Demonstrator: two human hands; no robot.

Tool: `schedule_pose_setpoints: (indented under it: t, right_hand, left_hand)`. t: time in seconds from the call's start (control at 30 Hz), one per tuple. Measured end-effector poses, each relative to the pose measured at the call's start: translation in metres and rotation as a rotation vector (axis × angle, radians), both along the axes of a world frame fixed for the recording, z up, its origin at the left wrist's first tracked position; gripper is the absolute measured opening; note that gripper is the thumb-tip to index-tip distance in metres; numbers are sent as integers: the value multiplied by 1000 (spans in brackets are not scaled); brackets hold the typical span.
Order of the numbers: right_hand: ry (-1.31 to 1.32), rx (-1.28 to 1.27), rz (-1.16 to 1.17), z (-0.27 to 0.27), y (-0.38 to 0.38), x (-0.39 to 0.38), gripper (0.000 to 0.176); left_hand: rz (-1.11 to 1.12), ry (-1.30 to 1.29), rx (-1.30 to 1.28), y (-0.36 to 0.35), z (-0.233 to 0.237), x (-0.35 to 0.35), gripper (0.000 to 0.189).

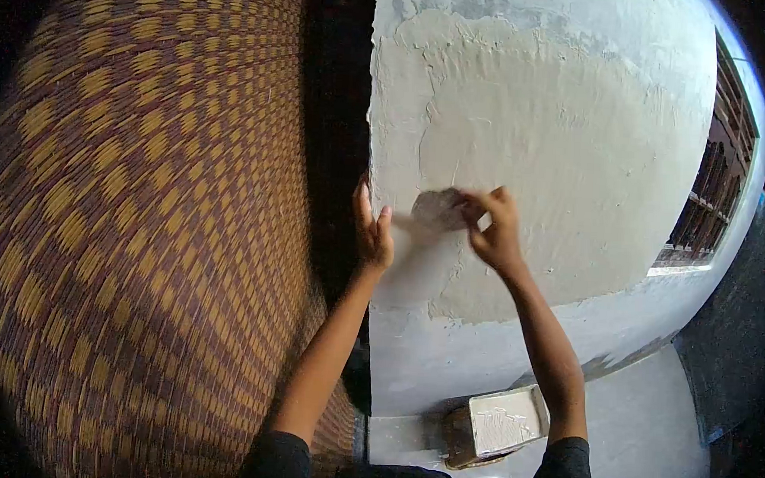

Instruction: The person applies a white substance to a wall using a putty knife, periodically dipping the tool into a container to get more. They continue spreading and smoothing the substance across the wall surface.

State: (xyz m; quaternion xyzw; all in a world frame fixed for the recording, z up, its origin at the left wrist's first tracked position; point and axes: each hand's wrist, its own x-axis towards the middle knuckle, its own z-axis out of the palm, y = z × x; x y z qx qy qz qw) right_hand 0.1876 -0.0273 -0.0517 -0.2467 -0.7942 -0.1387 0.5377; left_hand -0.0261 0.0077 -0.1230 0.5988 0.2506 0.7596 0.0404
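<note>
My right hand [494,227] pinches a thin, greyish scraper-like tool [440,211], blurred by motion, against the wall [410,370]. A wide patch of cream-coloured plaster [560,153] covers the wall above and to the right of the tool. At the wall's left edge rests my left hand [374,230], its thumb apart from the other fingers and nothing seen in it. Part of its fingers goes out of sight at the dark edge.
A woven brown and yellow surface [160,193] fills the left side, beyond a dark gap. Below the wall, a rectangular container [474,430] of cream paste sits on a brown support over the grey floor [641,426]. A barred window [709,195] is at right.
</note>
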Motion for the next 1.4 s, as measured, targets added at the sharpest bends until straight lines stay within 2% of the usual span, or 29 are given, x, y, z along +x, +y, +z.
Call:
schedule_pose_setpoints:
  t: [0.1,0.17,0.23,0.3,0.37,0.43,0.5,0.53,0.57,0.63,0.7,0.77,0.9,1.0,1.03,1.07,1.2,1.3,1.33,1.4]
  right_hand:
    - [-42,58,-142,-1,-2,-5,39]
    - [256,119,-121,13,16,14,34]
    - [597,157,-274,35,11,31,22]
    - [1023,60,24,49,13,55,21]
    - [1185,122,80,49,9,66,22]
    - [1020,16,48,29,3,59,21]
    - [728,-48,66,-7,6,40,20]
    - [477,34,-60,-19,2,27,21]
    - [372,-2,11,-28,-2,12,28]
    - [204,-9,-70,-38,-5,-4,36]
    - [240,15,-93,-34,4,0,35]
    - [448,54,-183,-21,13,19,28]
    - [1154,12,-41,5,19,72,23]
    - [1125,68,30,-3,12,68,23]
    - [979,-77,53,-19,11,62,20]
    - [781,-105,42,-33,7,48,18]
    - [216,-47,-98,-69,-2,-3,27]
    - [232,58,-219,-56,12,11,26]
    - [462,-13,-213,-50,16,19,24]
    - [759,-2,-224,-31,24,54,23]
  left_hand:
    - [-5,-12,-25,3,-1,-1,63]
    - [-25,-17,-33,5,-2,-1,64]
    - [-36,-28,-11,6,-2,-1,65]
    - [-13,-22,-24,5,-4,-2,66]
    - [9,-12,-35,5,-6,-2,66]
    - [5,-31,-32,8,-5,-2,67]
    - [-3,-2,12,11,-4,-4,68]
    - [-9,25,52,12,-4,-5,69]
    - [-10,27,51,11,-5,-4,69]
    - [-4,-21,-93,6,-8,-3,71]
    - [-16,-10,-75,13,-10,-5,71]
    - [-27,-2,-53,18,-12,-5,70]
    - [4,-28,-50,13,-14,-2,70]
    - [24,-23,-65,7,-10,-1,68]
    - [-2,-14,-40,7,-7,0,68]
    - [-3,-14,-37,5,-5,0,68]
    - [14,-4,-68,2,-7,-1,67]
    - [-12,12,-24,5,-4,-3,68]
    - [-29,29,23,5,-3,-4,68]
    - [-22,10,7,10,-6,-3,68]
